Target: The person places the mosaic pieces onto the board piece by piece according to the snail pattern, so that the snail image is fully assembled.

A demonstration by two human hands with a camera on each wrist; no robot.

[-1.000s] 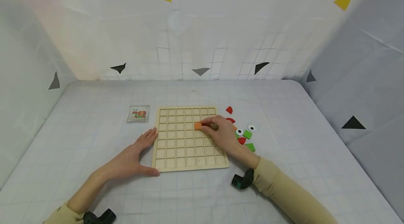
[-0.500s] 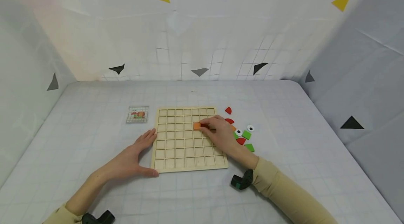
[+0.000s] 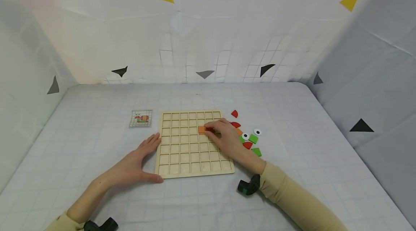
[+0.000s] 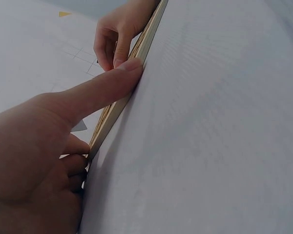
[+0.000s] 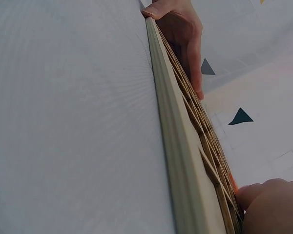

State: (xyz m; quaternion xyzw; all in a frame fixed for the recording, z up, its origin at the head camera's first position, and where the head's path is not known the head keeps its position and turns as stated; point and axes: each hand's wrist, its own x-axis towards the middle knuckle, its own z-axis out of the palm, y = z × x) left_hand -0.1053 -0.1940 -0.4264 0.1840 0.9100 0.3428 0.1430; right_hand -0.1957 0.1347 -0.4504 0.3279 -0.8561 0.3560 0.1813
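Observation:
A pale wooden grid board (image 3: 183, 158) lies flat on the table. My right hand (image 3: 228, 137) reaches over its right part, and its thumb and index finger pinch at the right edge of an orange square tile (image 3: 201, 129) in an upper-middle cell. A dark red patch shows in the shade between thumb and finger. In the right wrist view a sliver of orange (image 5: 234, 184) peeks out beside the fingers. My left hand (image 3: 134, 164) is spread along the board's left side, fingertips at the edge and thumb (image 4: 105, 92) at the near left corner.
Right of the board lie loose pieces: a red quarter-round (image 3: 234, 114), green tiles (image 3: 253, 138), another red piece (image 3: 247, 145) and two white eye discs (image 3: 257, 132). A small picture card (image 3: 141, 118) with a gridded snail-like figure lies to the board's left.
My right fingers stay by the orange tile, and more of the dark red patch shows between them. The whole head view has shifted very slightly. My left hand keeps its place at the board.

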